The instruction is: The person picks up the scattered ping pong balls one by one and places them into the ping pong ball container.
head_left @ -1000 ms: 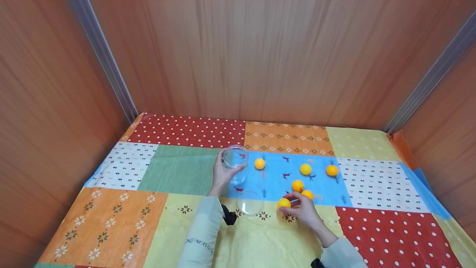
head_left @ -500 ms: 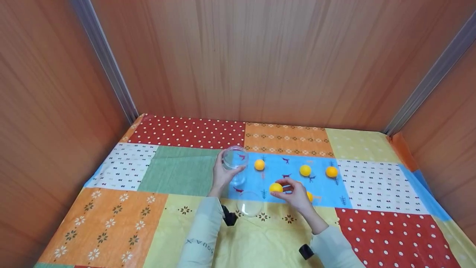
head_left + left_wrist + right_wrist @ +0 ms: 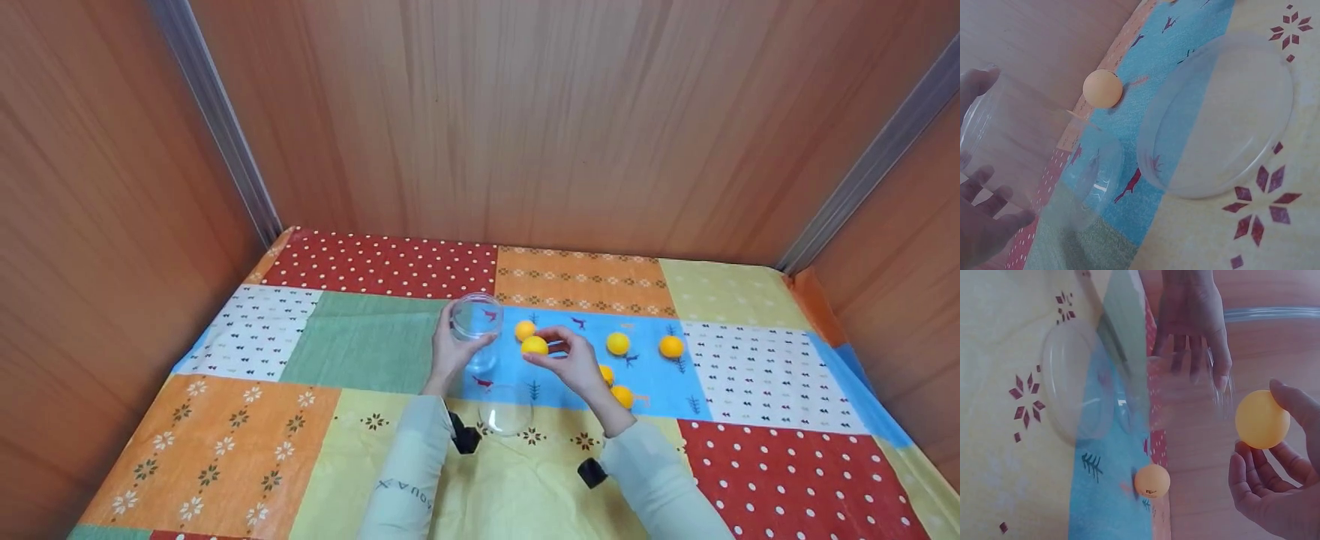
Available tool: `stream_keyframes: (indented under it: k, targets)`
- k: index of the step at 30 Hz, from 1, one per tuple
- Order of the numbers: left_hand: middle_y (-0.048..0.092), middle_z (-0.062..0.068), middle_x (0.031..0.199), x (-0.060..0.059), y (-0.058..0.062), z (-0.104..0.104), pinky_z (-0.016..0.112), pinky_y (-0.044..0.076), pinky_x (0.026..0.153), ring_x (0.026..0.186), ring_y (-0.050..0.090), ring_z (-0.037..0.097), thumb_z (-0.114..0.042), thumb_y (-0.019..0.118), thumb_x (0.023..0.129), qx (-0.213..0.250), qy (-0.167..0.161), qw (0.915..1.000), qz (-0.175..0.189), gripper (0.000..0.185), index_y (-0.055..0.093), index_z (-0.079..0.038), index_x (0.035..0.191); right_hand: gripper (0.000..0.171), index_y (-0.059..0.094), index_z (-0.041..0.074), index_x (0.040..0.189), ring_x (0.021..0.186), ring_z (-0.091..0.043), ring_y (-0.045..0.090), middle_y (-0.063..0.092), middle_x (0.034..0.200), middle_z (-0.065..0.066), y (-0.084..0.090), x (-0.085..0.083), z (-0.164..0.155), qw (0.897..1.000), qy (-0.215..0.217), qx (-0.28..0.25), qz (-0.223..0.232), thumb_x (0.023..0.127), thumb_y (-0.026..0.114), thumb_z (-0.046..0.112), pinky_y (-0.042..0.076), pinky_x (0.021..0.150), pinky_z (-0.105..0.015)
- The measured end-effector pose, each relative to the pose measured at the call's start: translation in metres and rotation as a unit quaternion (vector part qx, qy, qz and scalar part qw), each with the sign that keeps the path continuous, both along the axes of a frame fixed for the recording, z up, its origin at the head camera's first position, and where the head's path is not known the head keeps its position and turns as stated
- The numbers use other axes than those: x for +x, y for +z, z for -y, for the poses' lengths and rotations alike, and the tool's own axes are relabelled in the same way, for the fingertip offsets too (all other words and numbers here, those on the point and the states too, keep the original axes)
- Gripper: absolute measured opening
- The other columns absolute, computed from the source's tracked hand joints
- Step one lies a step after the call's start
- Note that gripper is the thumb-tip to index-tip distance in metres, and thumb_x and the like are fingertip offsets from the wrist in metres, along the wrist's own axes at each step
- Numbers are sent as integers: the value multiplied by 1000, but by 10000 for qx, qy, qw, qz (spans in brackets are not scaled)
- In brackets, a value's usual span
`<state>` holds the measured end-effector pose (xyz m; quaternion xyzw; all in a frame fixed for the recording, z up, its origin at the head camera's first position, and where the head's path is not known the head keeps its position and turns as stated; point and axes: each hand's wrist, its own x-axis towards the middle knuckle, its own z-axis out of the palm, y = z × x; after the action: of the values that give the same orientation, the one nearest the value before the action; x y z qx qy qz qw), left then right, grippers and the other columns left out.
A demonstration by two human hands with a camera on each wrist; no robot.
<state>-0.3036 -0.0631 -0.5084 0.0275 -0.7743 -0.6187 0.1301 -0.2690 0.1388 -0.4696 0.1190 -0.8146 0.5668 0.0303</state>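
"Three wood-grain walls close off the space, don't they?"

"Yes, with a patchwork cloth spread between them, and two pale sleeves reaching in from the near side."

"And the hands?"

"Left hand has thumb and fingers curled round a clear jar, mouth up, over the blue patch. Right hand is raised just to the right of it, thumb and fingers together on something small."

"Anything near the jar?"

"A round clear lid lies flat in front of it, across the blue and yellow patches, between the forearms."

"What's the right hand pinching, then?"

"A yellow-orange ball, above the cloth and apart from the jar. From the head view it partly covers a far ball."

"Any more?"

"Four to the right: a paler ball, an outermost ball, a near ball and a half-hidden ball, which the right hand partly blocks."
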Motion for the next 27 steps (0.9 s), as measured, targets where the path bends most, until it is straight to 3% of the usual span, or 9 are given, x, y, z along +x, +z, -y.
stream_keyframes:
  k: [10, 16, 27]
  targets:
    - [43, 10, 127, 0, 1, 0, 49, 32, 95, 119, 37, 32, -20, 78, 66, 85, 42, 9999, 137, 74, 38, -16, 128, 38, 61, 6, 100, 82, -23, 56, 59, 95, -5, 11, -19, 24, 9993, 7, 57, -365, 70, 74, 26, 49, 70, -30]
    - [43, 8, 128, 0, 0, 1, 47, 33, 95, 118, 38, 28, -31, 78, 65, -72, 63, 9999, 139, 77, 38, -16, 129, 38, 61, 6, 102, 84, -21, 56, 59, 96, -5, 14, -32, 35, 9986, -35, -3, -536, 71, 73, 26, 50, 72, -30]
    - [43, 6, 128, -1, 1, 0, 46, 34, 94, 116, 39, 25, -30, 78, 65, -124, 61, 9998, 171, 77, 37, -17, 130, 39, 59, 8, 102, 85, -20, 53, 58, 96, -3, 23, -50, 52, 9988, -163, 216, -418, 71, 73, 27, 48, 74, -29]
